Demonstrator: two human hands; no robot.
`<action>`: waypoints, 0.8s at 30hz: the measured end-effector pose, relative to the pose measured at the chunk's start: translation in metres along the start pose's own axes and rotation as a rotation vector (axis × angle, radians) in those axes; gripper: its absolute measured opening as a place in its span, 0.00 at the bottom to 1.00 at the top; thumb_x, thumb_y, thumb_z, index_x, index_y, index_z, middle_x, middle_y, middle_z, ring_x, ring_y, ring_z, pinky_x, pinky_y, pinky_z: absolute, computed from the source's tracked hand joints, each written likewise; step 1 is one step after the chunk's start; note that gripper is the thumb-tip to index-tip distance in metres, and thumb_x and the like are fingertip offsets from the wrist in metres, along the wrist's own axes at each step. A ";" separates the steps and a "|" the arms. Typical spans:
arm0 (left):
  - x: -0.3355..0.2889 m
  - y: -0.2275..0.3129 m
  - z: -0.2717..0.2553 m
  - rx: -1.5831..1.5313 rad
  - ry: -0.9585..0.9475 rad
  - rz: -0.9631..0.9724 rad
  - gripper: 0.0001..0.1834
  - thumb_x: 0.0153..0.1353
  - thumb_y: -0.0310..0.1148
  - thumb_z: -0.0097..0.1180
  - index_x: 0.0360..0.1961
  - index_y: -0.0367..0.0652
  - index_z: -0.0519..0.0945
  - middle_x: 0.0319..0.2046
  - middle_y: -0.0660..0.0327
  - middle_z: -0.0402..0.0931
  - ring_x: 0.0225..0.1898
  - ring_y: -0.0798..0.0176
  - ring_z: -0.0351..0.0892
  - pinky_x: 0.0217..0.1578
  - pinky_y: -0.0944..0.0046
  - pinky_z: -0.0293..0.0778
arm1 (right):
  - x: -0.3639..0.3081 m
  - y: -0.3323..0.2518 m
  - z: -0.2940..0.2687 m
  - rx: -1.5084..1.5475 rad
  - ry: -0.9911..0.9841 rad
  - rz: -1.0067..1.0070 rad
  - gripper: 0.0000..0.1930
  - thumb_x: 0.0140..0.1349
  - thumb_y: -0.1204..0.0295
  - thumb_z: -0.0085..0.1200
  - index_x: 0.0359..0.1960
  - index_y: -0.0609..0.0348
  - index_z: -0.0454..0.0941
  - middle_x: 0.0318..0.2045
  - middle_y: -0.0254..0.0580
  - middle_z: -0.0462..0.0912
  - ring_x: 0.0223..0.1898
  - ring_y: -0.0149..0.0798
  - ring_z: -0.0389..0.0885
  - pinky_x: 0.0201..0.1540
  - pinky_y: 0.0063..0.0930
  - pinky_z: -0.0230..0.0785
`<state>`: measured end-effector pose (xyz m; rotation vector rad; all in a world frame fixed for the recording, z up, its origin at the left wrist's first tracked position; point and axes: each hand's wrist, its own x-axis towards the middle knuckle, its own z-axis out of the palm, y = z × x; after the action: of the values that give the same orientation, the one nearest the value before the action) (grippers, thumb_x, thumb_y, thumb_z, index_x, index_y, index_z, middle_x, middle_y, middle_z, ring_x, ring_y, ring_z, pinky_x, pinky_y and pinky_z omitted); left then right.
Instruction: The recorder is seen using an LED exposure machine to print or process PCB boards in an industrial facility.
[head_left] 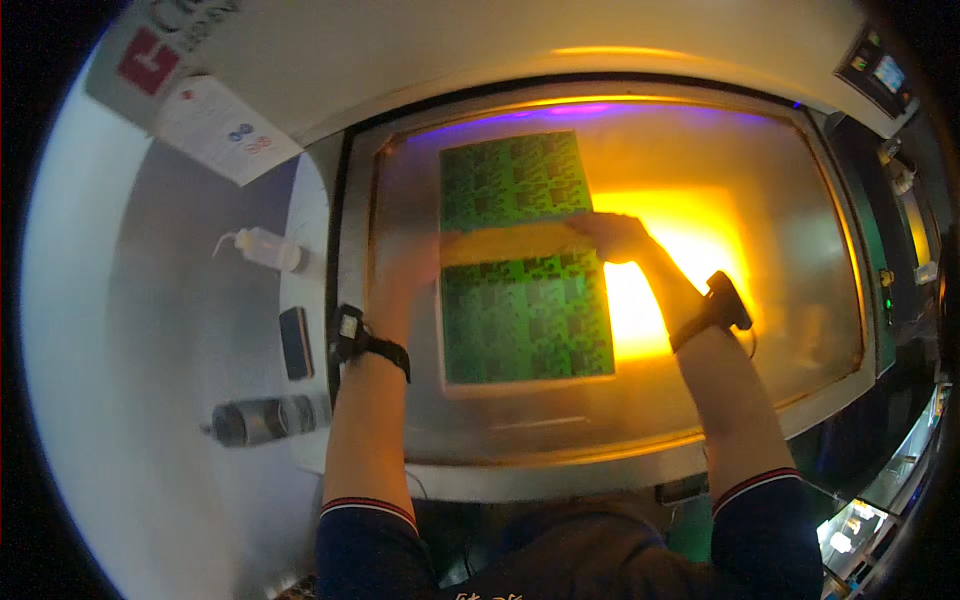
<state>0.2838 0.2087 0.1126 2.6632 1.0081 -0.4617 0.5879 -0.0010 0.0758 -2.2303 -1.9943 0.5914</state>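
You had both arms stretched over a framed, glossy bed (720, 410), your left hand (415, 265) at the left end of a yellow bar (520, 242) and your right hand (617, 238) at its right end; the fingers of your right hand were closed around that end, while your left hand was so blurred that I cannot tell whether it gripped the bar or only rested by it; the bar ran crosswise over the middle of a green patterned panel (530, 325), which lay flat on the bed, left of its centre, showing above and below the bar; a bright yellow glow spread over the bed to the panel's right, and a violet streak ran along the far edge; you wore a dark band (385, 350) on your left wrist and a black device (728, 300) on your right; beyond the bed's left side were a white squeeze bottle (268, 249), a dark phone (296, 342) and a dark cylindrical bottle (250, 422) lying on its side; a printed sheet (225, 130) was at the upper left.
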 end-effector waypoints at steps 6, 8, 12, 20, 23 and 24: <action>0.164 -0.079 -0.045 0.089 0.116 0.103 0.32 0.61 0.25 0.48 0.65 0.66 0.70 0.51 0.48 0.79 0.53 0.46 0.79 0.57 0.48 0.73 | 0.171 0.027 -0.052 -0.171 -0.047 0.105 0.38 0.52 0.80 0.52 0.68 0.37 0.64 0.64 0.36 0.72 0.61 0.47 0.74 0.60 0.42 0.70; 0.206 -0.113 -0.041 0.291 0.450 0.130 0.36 0.58 0.23 0.53 0.67 0.63 0.67 0.51 0.47 0.78 0.53 0.46 0.79 0.57 0.48 0.73 | 0.219 0.043 -0.046 -0.280 0.292 0.002 0.39 0.52 0.81 0.52 0.69 0.38 0.63 0.65 0.37 0.71 0.61 0.47 0.74 0.62 0.40 0.69; 0.243 -0.095 -0.056 0.034 0.316 0.119 0.39 0.55 0.21 0.57 0.68 0.61 0.65 0.51 0.48 0.79 0.52 0.45 0.79 0.57 0.48 0.74 | 0.256 0.075 -0.050 -0.367 0.223 0.024 0.40 0.51 0.80 0.54 0.69 0.38 0.63 0.65 0.38 0.70 0.63 0.46 0.72 0.64 0.40 0.67; 0.198 -0.094 -0.034 0.146 0.352 0.075 0.37 0.56 0.20 0.54 0.67 0.59 0.66 0.62 0.51 0.70 0.60 0.38 0.71 0.57 0.40 0.72 | 0.223 0.049 -0.013 -0.364 0.374 -0.007 0.40 0.49 0.81 0.53 0.68 0.40 0.64 0.67 0.42 0.68 0.67 0.48 0.67 0.65 0.43 0.65; 0.150 -0.072 -0.031 0.157 0.261 0.017 0.37 0.57 0.20 0.51 0.68 0.60 0.64 0.66 0.54 0.66 0.64 0.38 0.66 0.59 0.35 0.69 | 0.177 0.029 -0.014 -0.321 0.360 -0.015 0.39 0.51 0.81 0.51 0.69 0.40 0.63 0.67 0.44 0.67 0.65 0.50 0.68 0.65 0.43 0.65; 0.137 -0.064 -0.028 0.140 0.185 -0.065 0.37 0.58 0.20 0.50 0.69 0.61 0.63 0.67 0.56 0.65 0.66 0.39 0.63 0.60 0.33 0.66 | 0.162 0.024 -0.009 -0.334 0.377 -0.022 0.39 0.51 0.81 0.51 0.69 0.40 0.63 0.67 0.44 0.67 0.65 0.50 0.68 0.65 0.43 0.65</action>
<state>0.3432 0.3459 0.0783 2.8474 1.1579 -0.3141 0.6249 0.1543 0.0399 -2.2690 -2.0247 -0.1744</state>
